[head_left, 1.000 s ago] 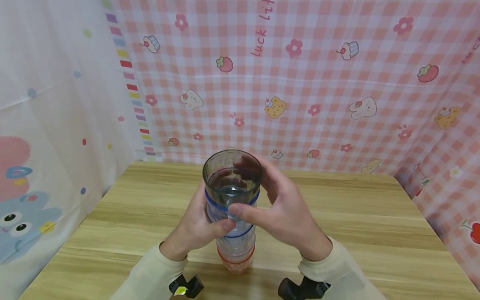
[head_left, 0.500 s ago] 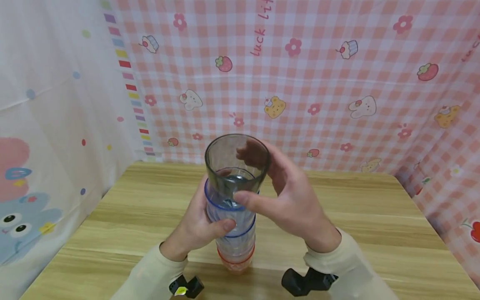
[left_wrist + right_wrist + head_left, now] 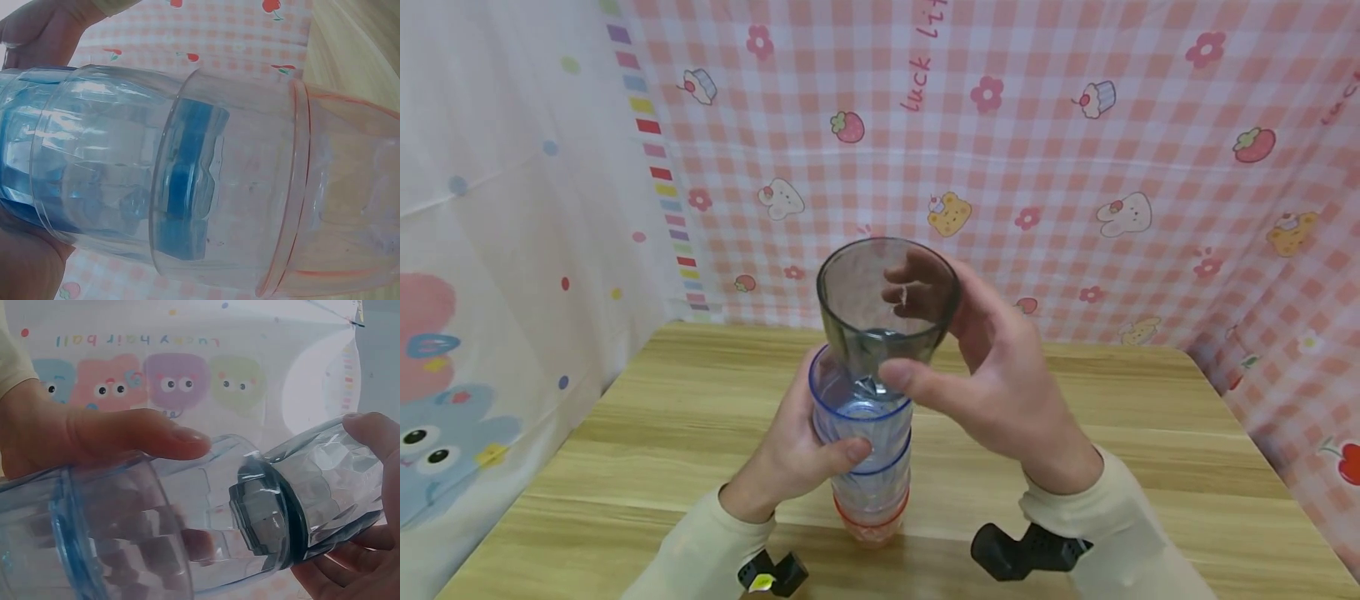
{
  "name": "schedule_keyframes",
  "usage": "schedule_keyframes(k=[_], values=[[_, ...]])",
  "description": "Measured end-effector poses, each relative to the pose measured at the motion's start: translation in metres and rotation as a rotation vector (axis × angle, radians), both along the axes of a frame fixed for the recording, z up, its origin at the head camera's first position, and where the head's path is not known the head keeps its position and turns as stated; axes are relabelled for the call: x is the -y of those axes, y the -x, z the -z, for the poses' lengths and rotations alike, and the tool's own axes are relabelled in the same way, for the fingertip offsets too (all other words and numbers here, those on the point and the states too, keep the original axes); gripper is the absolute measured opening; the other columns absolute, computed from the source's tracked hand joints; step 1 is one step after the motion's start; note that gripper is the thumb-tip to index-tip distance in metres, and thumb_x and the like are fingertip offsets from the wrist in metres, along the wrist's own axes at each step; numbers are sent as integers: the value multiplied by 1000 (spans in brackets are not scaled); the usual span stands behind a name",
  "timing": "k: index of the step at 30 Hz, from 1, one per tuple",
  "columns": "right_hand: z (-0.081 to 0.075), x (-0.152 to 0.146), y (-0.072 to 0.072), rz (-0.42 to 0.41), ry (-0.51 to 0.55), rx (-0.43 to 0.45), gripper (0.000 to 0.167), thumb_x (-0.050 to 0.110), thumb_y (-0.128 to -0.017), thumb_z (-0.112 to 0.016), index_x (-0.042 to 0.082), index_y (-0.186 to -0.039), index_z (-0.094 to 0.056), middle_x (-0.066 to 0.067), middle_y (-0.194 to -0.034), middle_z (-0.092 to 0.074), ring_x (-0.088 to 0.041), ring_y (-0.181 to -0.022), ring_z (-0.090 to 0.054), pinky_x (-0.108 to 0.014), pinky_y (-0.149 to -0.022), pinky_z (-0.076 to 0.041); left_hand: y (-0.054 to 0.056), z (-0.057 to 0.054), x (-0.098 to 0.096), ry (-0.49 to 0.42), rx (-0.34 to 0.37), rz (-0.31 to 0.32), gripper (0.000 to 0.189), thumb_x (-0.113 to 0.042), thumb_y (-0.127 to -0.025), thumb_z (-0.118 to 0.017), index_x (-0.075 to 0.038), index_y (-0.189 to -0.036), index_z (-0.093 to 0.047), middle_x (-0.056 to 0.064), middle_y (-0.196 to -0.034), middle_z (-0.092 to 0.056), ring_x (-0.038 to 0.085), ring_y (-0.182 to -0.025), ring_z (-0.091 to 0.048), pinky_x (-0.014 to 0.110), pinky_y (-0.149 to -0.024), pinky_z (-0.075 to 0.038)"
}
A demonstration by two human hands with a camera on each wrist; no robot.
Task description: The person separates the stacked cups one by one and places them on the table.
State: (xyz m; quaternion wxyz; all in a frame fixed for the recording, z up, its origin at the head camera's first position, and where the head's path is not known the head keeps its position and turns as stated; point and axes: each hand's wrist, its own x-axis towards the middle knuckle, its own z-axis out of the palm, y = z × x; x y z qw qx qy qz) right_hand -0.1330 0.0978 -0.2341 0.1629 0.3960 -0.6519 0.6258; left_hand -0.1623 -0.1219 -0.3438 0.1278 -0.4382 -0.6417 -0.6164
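A smoky grey see-through cup (image 3: 887, 292) is held up by its side in my right hand (image 3: 1007, 375), thumb in front and fingers behind. Its base still sits just inside the mouth of a clear blue-rimmed cup (image 3: 838, 404), slightly tilted, as the right wrist view shows. That blue-rimmed cup tops an upright stack of nested clear cups. My left hand (image 3: 790, 454) grips the stack near its top, the thumb across the front. At the bottom stands a red-rimmed, orange-tinted cup (image 3: 871, 529), large in the left wrist view. The left fingers are mostly hidden behind the stack.
The wooden table (image 3: 1120, 450) stretches out on both sides of the stack. Behind it hangs a pink checked cloth (image 3: 1045, 150), with a white patterned cloth (image 3: 512, 242) at the left. A black wrist camera (image 3: 1030, 552) is strapped to each sleeve.
My right hand has raised the grey cup up and a little to the right, drawing it mostly out of the blue-rimmed cup. The left hand and lower stack have stayed in place.
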Motion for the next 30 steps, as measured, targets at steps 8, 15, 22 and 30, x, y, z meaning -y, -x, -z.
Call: schedule_keyframes(k=[8, 15, 22, 30], values=[[-7, -6, -1, 19, 35, -13, 78, 15, -90, -89, 1, -156, -51, -16, -145, -65, -31, -129, -66, -37, -113, -55, 2, 0, 0, -1, 3, -4, 95, -58, -97, -74, -3, -160, -30, 28, -141, -60, 22, -125, -67, 42, -106, -60], [-5, -16, 0, 36, 44, 10, 77, 12, -91, -88, 2, -157, -50, -18, -144, -65, -32, -130, -67, -36, -111, -56, 1, 0, -1, -13, 35, 18, 92, -56, -97, -75, -3, -159, -32, 34, -140, -58, 22, -126, -68, 41, -106, -60], [-1, -28, 1, 74, 71, 52, 75, -1, -88, -84, 5, -156, -52, -18, -143, -65, -30, -129, -68, -34, -111, -56, 0, 1, -1, -29, 34, 45, 88, -53, -98, -76, -6, -159, -33, 19, -139, -63, 21, -125, -69, 42, -106, -61], [3, -46, 1, 125, 93, 75, 74, -12, -88, -79, 4, -155, -54, -20, -143, -66, -27, -128, -69, -31, -112, -55, 2, 3, -2, -49, 13, 68, 85, -50, -99, -76, -6, -159, -33, 11, -142, -63, 21, -127, -68, 44, -106, -61]])
